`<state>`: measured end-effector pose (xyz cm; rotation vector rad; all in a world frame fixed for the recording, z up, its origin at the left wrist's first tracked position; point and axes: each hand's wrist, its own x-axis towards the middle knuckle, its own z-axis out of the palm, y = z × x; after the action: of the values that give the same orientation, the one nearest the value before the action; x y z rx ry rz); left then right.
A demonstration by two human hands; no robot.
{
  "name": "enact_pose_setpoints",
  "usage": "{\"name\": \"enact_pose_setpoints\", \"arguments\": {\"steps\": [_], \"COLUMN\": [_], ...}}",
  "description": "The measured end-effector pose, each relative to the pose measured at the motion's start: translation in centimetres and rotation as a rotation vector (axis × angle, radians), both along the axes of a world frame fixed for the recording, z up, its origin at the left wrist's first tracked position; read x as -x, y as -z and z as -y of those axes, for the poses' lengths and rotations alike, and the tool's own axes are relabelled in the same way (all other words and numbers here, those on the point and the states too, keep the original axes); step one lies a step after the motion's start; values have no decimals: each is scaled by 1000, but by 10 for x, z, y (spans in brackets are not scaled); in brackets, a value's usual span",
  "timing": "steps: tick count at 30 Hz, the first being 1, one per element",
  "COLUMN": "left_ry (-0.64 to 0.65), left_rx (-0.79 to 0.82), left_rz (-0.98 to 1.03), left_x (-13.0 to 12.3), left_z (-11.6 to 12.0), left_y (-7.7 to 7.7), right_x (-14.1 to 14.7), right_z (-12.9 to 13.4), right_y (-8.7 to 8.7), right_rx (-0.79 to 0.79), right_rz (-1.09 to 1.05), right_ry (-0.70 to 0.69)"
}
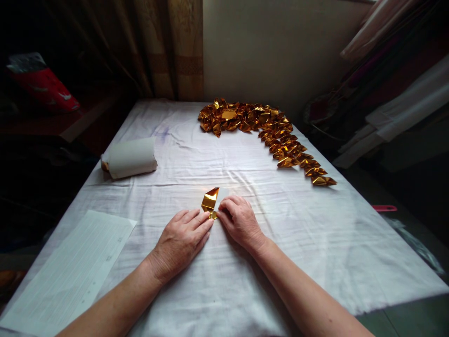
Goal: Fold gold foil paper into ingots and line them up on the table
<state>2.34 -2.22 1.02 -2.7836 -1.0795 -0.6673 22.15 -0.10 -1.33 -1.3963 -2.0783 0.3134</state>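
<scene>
A small piece of gold foil paper (210,199), partly folded and with a pale side showing at its right, lies on the white cloth near the middle of the table. My left hand (184,238) rests flat at its lower left, its fingertips on the lower edge of the foil. On the other side my right hand (242,222) has its fingers bent and pressed together at the foil's lower right edge. The fingertips of both hands almost meet there.
Folded gold foil pieces (245,117) lie heaped at the table's far edge, with rows running down the right side. A white roll (131,158) lies at the left, and lined paper sheets (70,271) at the near left. The table (182,159) is cloth-covered.
</scene>
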Motion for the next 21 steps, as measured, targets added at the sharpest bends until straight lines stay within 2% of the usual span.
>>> {"name": "enact_pose_setpoints", "arguments": {"steps": [8, 12, 18, 21], "left_ry": [-6, 29, 48, -24], "left_rx": [17, 16, 3, 14], "left_rz": [26, 4, -85, -106], "left_x": [-1, 3, 11, 6], "left_z": [-1, -9, -38, -49], "left_y": [1, -1, -9, -11], "right_x": [-9, -20, -22, -21], "right_z": [-9, -18, -23, -19], "right_y": [11, 14, 9, 6], "right_rx": [-76, -143, -44, -22], "right_rz": [-45, -57, -40, -71], "right_ry": [-6, 81, 116, 80]}}
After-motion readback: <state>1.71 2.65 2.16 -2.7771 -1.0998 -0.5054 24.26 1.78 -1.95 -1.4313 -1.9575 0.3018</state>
